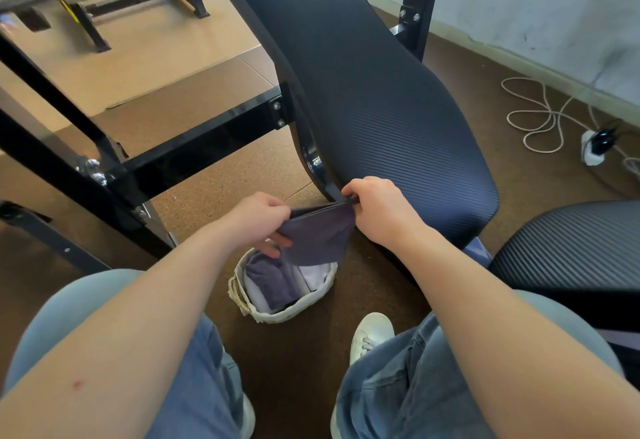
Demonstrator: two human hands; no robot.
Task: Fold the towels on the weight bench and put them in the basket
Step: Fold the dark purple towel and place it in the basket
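- Head view: my left hand (258, 222) and my right hand (375, 210) each pinch one top corner of a folded dark towel (317, 236).
- It hangs in the air above the basket (287, 314) on the floor.
- Inside the basket lie dark and white towels.
- The weight bench (363, 92) is just beside my right hand.

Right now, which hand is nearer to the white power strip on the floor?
Right. The right hand pinches the dark towel beside the bench end, on the power strip's side; the left hand holds the towel's other edge, farther away.
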